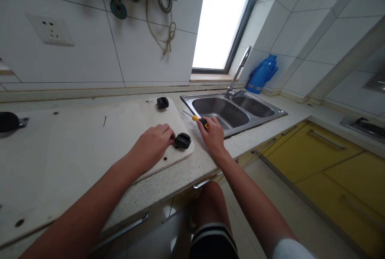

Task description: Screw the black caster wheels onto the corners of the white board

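A white board (90, 142) with drilled holes lies flat on the countertop. Near its right end sits a black caster wheel (183, 141), and a second black caster (163, 102) stands at the far corner. My left hand (156, 142) rests on the board with its fingers closed and their tips against the left side of the nearer caster; what they pinch is hidden. In my right hand (214, 132) is a screwdriver (195, 118) with a yellow and black handle. Its thin shaft points left and away, above the counter between board and sink.
A double steel sink (222, 112) with a tall faucet (240, 70) lies right of the board. Behind it stands a blue thermos flask (262, 75). Another black caster (9, 122) is at the far left. Yellow cabinets (319, 154) line the right side.
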